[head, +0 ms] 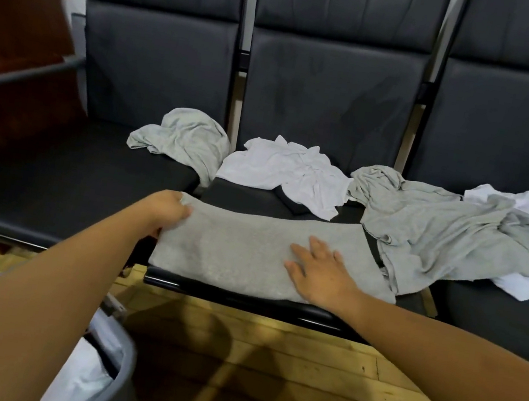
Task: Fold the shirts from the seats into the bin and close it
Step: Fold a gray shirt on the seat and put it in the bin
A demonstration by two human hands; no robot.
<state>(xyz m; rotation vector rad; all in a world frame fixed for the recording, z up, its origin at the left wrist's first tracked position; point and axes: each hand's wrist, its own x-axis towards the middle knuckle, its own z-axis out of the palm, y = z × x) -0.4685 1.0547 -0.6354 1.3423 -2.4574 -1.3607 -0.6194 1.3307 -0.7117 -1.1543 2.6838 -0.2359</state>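
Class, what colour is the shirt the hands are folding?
Grey; the shirt shows best in the head view.

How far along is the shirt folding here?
Done: white cloth lies in the open bin. In hand: left hand grips, right hand presses the grey shirt, partly folded. Left: at least four crumpled shirts across the seats, then closing the bin.

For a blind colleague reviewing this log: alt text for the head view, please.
The left hand grips the edge of a folded grey shirt on the middle seat; the right hand presses flat on it. Grey and white crumpled shirts lie behind; a bin stands at lower left.
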